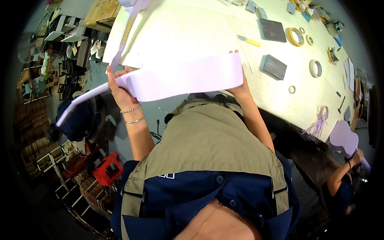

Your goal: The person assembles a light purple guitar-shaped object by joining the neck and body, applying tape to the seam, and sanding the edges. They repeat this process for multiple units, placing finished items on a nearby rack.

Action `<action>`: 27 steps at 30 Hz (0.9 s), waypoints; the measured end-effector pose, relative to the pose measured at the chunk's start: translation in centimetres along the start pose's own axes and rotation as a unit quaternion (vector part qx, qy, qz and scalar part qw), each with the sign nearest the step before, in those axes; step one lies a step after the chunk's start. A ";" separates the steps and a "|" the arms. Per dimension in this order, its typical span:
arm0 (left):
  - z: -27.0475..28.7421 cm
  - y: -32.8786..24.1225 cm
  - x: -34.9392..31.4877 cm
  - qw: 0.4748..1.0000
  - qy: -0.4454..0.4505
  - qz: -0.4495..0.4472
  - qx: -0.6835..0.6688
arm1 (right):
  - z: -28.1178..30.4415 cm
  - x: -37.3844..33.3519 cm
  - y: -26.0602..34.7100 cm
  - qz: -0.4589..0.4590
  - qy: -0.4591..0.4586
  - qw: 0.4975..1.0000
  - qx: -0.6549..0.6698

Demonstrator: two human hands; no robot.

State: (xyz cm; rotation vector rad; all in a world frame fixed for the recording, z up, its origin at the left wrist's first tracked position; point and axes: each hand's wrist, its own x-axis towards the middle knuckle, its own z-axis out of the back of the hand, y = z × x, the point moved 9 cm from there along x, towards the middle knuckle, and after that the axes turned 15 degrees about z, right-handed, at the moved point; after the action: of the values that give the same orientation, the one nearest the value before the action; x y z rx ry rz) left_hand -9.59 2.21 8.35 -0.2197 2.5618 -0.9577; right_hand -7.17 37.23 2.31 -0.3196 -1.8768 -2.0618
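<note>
**Lilac instrument body being held edge-on over the lap**

At the far left, a red plastic stool (107, 169) and racks of stacked wooden parts (38, 148) are being kept on the floor, out of the way of the bench. Next, the left hand (119, 86) is being closed around the narrow waist of a lilac-painted instrument body (180, 78), thumb and fingers wrapped over its edge, two thin bracelets showing at the wrist; the neck is being let run down and to the left, past the knee. The body is being held on its side, just in front of the pale worktable (192, 32), probably so that the curved side faces the eyes. Its wide end is being steadied by the right hand (238, 86); only fingertips are showing above the rim, so how far that hand is curled cannot be told. Further right, dark sanding blocks (273, 67) and tape rolls (296, 36) are being left lying on the table, within reach. At the right edge, a second lilac body (343, 138) is being held by another person's hand (357, 156).
</note>
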 end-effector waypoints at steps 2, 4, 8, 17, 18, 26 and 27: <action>-1.9 -0.4 -0.5 0.999 -0.010 -0.024 0.046 | 0.0 -0.5 -0.2 -0.014 -0.027 0.999 0.033; -2.9 -0.7 -0.6 0.996 0.011 -0.041 0.083 | 0.2 -0.8 -0.2 -0.022 -0.044 0.997 0.051; -5.6 -0.9 -1.5 0.986 0.035 -0.077 0.147 | 1.4 -0.3 1.6 -0.029 -0.048 0.998 -0.003; -16.3 2.5 -5.8 0.886 0.265 -0.134 0.355 | 2.2 1.7 7.3 0.051 0.025 0.913 -0.404; -17.0 3.0 -6.1 0.880 0.284 -0.129 0.358 | 1.9 1.9 7.7 0.056 0.034 0.901 -0.428; -21.5 5.7 -7.2 0.829 0.382 -0.127 0.389 | 1.7 2.9 9.3 0.056 0.008 0.939 -0.340; -21.7 5.8 -7.3 0.826 0.385 -0.133 0.391 | 1.9 2.9 9.2 0.055 0.004 0.940 -0.337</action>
State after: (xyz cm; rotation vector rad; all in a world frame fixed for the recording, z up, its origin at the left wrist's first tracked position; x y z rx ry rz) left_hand -12.06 21.53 21.72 0.0815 2.4944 -2.5268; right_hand -6.37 38.16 12.12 -0.5577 -1.0539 -2.5534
